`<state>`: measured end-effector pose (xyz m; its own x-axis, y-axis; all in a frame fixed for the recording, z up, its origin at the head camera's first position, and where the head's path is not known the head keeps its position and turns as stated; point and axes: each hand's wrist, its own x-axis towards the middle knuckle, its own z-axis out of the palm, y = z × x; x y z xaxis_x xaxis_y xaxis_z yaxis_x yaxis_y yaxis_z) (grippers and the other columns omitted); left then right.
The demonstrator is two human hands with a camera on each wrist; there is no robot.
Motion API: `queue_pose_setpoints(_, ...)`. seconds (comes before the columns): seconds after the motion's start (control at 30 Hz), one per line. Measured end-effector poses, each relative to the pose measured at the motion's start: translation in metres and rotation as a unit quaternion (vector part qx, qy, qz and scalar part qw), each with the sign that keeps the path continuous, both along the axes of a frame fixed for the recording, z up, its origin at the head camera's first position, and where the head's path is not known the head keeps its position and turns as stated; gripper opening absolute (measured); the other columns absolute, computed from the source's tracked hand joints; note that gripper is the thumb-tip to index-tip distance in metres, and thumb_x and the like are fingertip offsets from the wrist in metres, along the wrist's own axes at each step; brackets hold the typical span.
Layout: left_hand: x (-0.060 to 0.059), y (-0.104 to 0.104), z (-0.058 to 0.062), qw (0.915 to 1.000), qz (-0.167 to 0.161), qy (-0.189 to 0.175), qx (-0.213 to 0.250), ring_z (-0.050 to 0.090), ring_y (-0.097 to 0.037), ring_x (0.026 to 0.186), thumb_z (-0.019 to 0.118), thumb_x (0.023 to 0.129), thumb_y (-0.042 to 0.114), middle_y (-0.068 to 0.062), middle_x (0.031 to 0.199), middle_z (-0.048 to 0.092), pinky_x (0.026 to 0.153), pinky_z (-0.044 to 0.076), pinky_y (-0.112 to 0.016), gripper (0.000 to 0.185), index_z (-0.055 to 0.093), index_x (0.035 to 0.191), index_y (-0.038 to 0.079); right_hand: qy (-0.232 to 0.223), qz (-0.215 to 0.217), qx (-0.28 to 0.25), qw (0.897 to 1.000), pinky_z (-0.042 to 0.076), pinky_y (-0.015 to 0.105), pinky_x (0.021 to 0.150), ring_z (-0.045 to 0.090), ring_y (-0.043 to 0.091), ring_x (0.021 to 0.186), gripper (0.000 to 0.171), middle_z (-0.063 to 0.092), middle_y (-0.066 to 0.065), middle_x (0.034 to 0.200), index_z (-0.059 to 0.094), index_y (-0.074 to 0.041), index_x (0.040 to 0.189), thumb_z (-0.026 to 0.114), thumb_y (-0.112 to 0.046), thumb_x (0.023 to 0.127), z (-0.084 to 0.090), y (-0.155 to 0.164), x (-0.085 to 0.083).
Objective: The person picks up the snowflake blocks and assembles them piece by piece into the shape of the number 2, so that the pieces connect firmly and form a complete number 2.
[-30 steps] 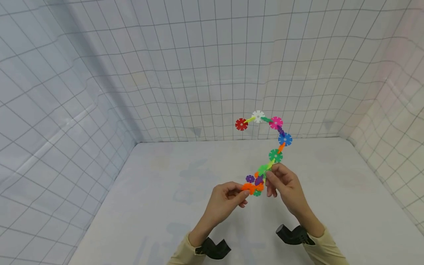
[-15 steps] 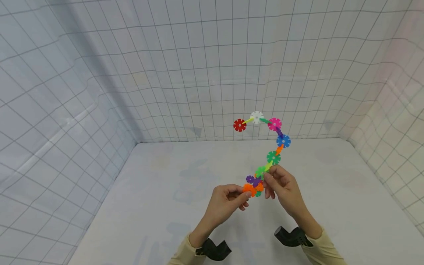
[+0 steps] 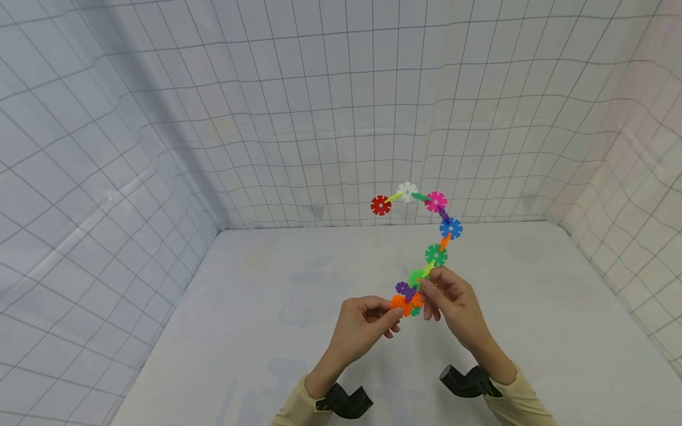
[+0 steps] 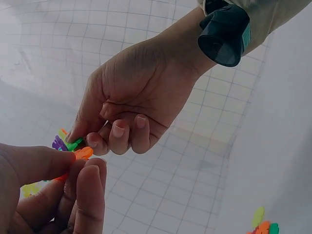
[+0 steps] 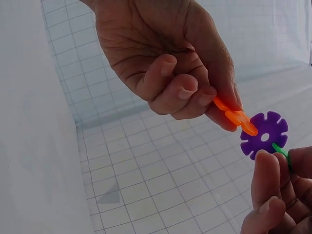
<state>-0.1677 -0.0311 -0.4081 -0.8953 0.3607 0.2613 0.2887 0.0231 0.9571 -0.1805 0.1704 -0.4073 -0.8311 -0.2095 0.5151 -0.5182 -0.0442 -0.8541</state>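
Note:
In the head view, a curved chain of slotted plastic discs stands up between my hands, from a red disc past a white disc, a pink disc and a blue disc. My left hand pinches an orange disc at the chain's lower end. With thumb and fingers my right hand pinches a light green disc. The right wrist view has a purple disc between the hands, slotted into the orange disc and a green disc. Fingers partly hide these joints.
Beneath the hands lies a white table surface, meeting grid-patterned cloth walls at the back and sides. Several coloured discs show at the lower right of the left wrist view. Each wrist carries a black camera mount.
The upper part of the chain has swung left and slightly down. My right hand has shifted a little left and down with it, while the left hand has barely moved.

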Motion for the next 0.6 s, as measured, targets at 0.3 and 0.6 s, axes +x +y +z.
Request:
queue_pose_setpoints(0.3,0.011,0.000,0.024,0.9999,0.009,-0.008,0.005,0.065,-0.021,0.059,0.065,0.090,0.004,-0.018,0.070,0.065,0.055,0.055,-0.033,0.013,0.070,0.087,-0.008,0.021,-0.015,0.032,0.999,0.042,0.029,0.041,0.052,0.018,0.048,0.011,0.053,0.007,0.067,0.052,-0.002,0.089,0.048,0.007,0.095,0.000,-0.002,0.001)
queue_pose_setpoints(0.6,0.007,0.002,0.011,0.9985,0.008,0.017,0.051,0.062,-0.042,0.058,0.064,0.088,-0.001,-0.022,0.068,0.064,0.052,0.054,-0.038,0.011,0.068,0.084,-0.011,0.057,-0.031,0.060,0.996,0.039,0.028,0.038,0.052,0.015,0.047,0.022,0.051,0.001,0.060,0.048,-0.007,0.080,0.047,0.010,0.094,-0.002,-0.010,0.004)
